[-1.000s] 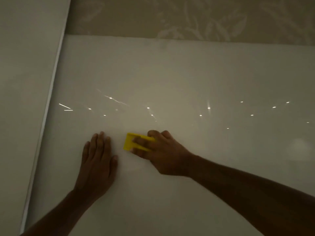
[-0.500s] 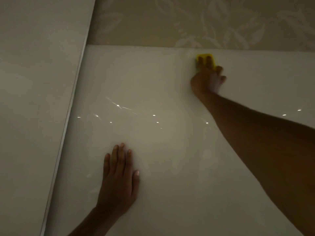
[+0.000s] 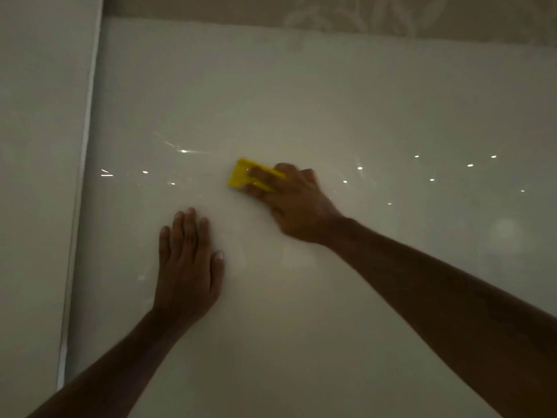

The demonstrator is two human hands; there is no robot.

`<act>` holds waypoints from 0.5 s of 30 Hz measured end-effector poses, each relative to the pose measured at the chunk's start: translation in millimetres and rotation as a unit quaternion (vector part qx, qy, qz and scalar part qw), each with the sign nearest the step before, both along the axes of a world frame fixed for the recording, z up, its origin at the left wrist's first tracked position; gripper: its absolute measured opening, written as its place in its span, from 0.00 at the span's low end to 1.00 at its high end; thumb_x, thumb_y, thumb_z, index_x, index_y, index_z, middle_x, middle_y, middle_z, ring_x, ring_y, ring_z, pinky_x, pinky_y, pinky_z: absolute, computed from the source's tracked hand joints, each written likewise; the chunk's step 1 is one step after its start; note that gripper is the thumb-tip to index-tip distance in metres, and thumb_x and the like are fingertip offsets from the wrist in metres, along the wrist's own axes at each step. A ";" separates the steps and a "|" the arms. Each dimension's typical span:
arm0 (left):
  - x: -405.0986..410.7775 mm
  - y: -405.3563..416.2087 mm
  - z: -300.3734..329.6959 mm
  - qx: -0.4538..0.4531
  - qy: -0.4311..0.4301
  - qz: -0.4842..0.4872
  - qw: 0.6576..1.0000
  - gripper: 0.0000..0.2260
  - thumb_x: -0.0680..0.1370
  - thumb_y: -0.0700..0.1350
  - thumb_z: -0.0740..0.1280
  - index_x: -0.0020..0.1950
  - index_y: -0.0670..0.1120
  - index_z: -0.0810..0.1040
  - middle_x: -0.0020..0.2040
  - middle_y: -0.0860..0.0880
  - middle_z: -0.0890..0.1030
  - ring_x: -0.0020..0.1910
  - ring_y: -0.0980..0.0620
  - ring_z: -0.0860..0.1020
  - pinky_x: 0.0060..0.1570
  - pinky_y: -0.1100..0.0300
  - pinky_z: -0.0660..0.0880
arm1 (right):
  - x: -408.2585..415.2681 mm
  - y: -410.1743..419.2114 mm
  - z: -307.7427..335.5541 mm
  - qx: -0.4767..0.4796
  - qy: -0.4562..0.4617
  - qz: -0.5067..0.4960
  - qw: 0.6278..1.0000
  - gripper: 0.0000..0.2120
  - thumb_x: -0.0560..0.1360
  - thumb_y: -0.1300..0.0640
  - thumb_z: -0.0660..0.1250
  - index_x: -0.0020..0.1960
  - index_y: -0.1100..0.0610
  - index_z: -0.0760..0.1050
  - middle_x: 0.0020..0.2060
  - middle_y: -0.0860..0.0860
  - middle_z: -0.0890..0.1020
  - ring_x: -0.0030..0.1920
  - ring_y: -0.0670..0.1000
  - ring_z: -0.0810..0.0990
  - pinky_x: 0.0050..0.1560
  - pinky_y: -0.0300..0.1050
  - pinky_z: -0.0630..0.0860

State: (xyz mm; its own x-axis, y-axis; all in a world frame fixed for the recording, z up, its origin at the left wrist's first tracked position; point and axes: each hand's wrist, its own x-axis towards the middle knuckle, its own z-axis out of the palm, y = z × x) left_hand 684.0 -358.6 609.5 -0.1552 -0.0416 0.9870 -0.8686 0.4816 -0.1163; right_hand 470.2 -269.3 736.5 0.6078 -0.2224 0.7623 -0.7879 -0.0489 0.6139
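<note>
one glossy panel (image 3: 331,101) under yellow scraper (image 3: 238,176)

The far half of the glossy panel (image 3: 301,86) is open surface, from the edge strip (image 3: 83,164) on the left to the right border and out to the patterned band (image 3: 346,13) at the far edge. The right forearm (image 3: 437,297) crosses the near right area diagonally. The right grip (image 3: 297,206) and the yellow scraper (image 3: 239,176) it holds occupy the centre. The left grip (image 3: 187,260) lies flat to their near left, apart from the scraper, with a narrow lane of bare panel between. A second bare lane runs from the left grip to the edge strip.
</note>
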 end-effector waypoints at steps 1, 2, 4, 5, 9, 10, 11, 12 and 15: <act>-0.7 0.6 -0.2 -0.002 0.002 0.000 1.000 0.28 0.83 0.48 0.56 0.77 0.30 0.66 0.78 0.27 0.63 0.78 0.26 0.63 0.77 0.30 0.58 | -22.2 6.5 -4.8 -0.029 -0.046 0.011 0.998 0.32 0.73 0.57 0.62 0.76 0.42 0.64 0.77 0.46 0.62 0.65 0.61 0.71 0.54 0.52 0.67; -1.2 0.7 -1.8 -0.001 -0.001 0.000 1.000 0.28 0.83 0.47 0.56 0.77 0.30 0.66 0.78 0.26 0.63 0.78 0.26 0.62 0.77 0.30 0.58 | -45.8 12.8 -10.4 -0.057 -0.106 0.015 0.993 0.32 0.73 0.58 0.63 0.75 0.42 0.65 0.77 0.48 0.64 0.64 0.62 0.72 0.53 0.53 0.68; -1.5 1.0 -4.5 0.001 -0.005 -0.002 1.000 0.28 0.83 0.47 0.56 0.78 0.30 0.65 0.79 0.26 0.63 0.79 0.25 0.61 0.77 0.29 0.56 | -91.4 24.9 -21.9 -0.101 -0.252 0.005 0.962 0.31 0.74 0.59 0.64 0.75 0.44 0.66 0.76 0.50 0.65 0.64 0.64 0.71 0.54 0.56 0.69; -1.7 1.0 -4.1 -0.001 -0.007 -0.001 1.000 0.28 0.83 0.47 0.56 0.78 0.31 0.65 0.79 0.26 0.62 0.79 0.25 0.60 0.78 0.29 0.56 | -110.9 30.4 -27.5 -0.114 -0.333 -0.006 0.936 0.30 0.75 0.59 0.63 0.75 0.45 0.65 0.77 0.50 0.64 0.66 0.64 0.69 0.56 0.58 0.69; -6.6 1.4 -12.5 -0.008 -0.017 -0.003 1.000 0.27 0.84 0.46 0.57 0.79 0.32 0.63 0.79 0.26 0.61 0.80 0.25 0.58 0.78 0.29 0.53 | -136.0 41.2 -72.7 -0.154 -0.608 -0.005 0.779 0.31 0.76 0.59 0.58 0.77 0.42 0.60 0.79 0.46 0.58 0.70 0.60 0.64 0.62 0.59 0.65; -8.1 0.9 -15.0 -0.007 -0.020 -0.006 1.000 0.27 0.84 0.46 0.57 0.80 0.32 0.62 0.80 0.26 0.60 0.80 0.26 0.57 0.78 0.29 0.52 | -126.2 39.7 -88.5 -0.156 -0.625 -0.016 0.765 0.32 0.76 0.59 0.57 0.77 0.42 0.59 0.79 0.46 0.57 0.71 0.61 0.63 0.62 0.59 0.65; -9.4 1.0 -17.8 -0.003 -0.022 -0.011 1.000 0.27 0.85 0.46 0.56 0.80 0.32 0.61 0.80 0.27 0.59 0.81 0.26 0.56 0.78 0.29 0.51 | -112.5 36.7 -108.2 -0.149 -0.616 -0.032 0.773 0.32 0.75 0.59 0.57 0.78 0.43 0.59 0.79 0.47 0.57 0.71 0.62 0.63 0.62 0.60 0.65; -10.6 1.0 -20.3 -0.001 -0.023 -0.015 1.000 0.27 0.85 0.47 0.56 0.80 0.33 0.61 0.80 0.27 0.58 0.81 0.26 0.56 0.79 0.29 0.50 | -96.0 32.3 -130.9 -0.133 -0.584 -0.044 0.800 0.32 0.75 0.59 0.58 0.78 0.44 0.59 0.79 0.49 0.57 0.71 0.63 0.63 0.61 0.60 0.65; -12.8 0.7 -24.0 0.007 -0.028 -0.026 0.999 0.27 0.85 0.47 0.56 0.81 0.34 0.60 0.81 0.27 0.57 0.81 0.26 0.54 0.79 0.29 0.48 | -44.2 17.9 -211.3 -0.055 -0.409 -0.033 0.910 0.30 0.75 0.59 0.61 0.77 0.48 0.63 0.78 0.52 0.61 0.69 0.66 0.64 0.59 0.58 0.64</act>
